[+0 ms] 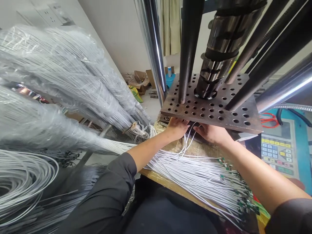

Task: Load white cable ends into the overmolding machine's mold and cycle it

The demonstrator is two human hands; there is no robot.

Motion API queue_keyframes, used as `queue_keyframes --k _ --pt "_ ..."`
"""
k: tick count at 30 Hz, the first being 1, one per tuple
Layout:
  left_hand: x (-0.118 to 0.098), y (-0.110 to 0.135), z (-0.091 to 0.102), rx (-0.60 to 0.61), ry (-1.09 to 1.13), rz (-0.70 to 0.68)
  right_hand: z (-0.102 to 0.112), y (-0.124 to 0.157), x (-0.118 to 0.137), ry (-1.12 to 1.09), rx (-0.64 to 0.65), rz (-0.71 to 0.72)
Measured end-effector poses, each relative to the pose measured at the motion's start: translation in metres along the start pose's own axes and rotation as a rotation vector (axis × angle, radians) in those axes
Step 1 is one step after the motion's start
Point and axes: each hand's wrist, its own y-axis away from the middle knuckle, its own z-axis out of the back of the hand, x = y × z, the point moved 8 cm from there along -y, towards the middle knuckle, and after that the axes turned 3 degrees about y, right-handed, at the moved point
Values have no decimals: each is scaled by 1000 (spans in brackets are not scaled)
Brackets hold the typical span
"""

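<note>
just under the drilled plate (207,107), a few white wires (188,141) curving up from the bench (168,183) into the gap between both hands. long axis running toward the press, away from the body. left hand (176,127) and right hand (212,133) about equally near, fingertips tucked beneath the plate edge, so cannot tell how far curled or what pinched. wire ends apparently at the fingertips, hidden. behind the wrists, a flat wire bundle (202,178) crossing the bench; bagged coils (60,74) left; control panel (278,148) right.
</note>
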Motion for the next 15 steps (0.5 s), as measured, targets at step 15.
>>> queue_keyframes --k 15 --pt "20 1 -2 -62 113 -71 -14 -15 6 49 59 44"
